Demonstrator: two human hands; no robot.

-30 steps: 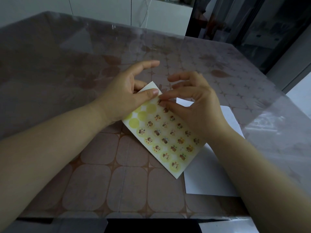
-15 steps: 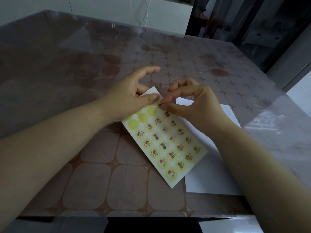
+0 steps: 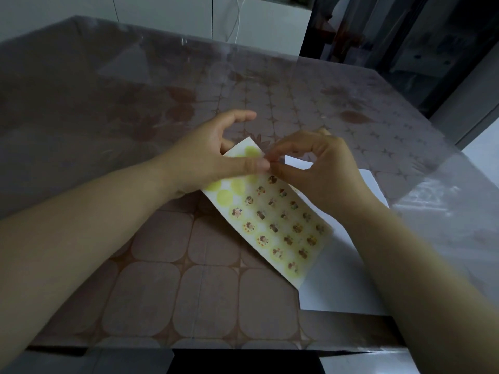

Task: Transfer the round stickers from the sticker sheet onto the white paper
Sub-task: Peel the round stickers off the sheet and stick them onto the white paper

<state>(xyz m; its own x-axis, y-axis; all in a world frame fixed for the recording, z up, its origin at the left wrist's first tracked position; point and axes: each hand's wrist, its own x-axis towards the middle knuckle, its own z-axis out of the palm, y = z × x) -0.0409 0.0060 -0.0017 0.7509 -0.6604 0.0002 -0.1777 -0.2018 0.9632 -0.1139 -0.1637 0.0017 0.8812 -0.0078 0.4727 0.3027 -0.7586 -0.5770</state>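
A yellow sticker sheet with rows of small round picture stickers lies slanted at the table's middle. Several spots near its far end are bare yellow circles. My left hand grips that far end, thumb on top and fingers underneath. My right hand pinches with thumb and forefinger at a sticker on the sheet's upper right edge, just beside my left thumb. The sticker itself is hidden between the fingertips. The white paper lies under the sheet's right side and under my right forearm.
The table carries a brown tiled-pattern cloth under a clear plastic cover. Its near edge runs along the bottom of the view. White cabinets and a dark doorway stand beyond the far edge.
The sheet's far end has lifted and shifted slightly toward the far side with my left hand. My right thumb and forefinger have closed tighter at the sheet's upper edge.
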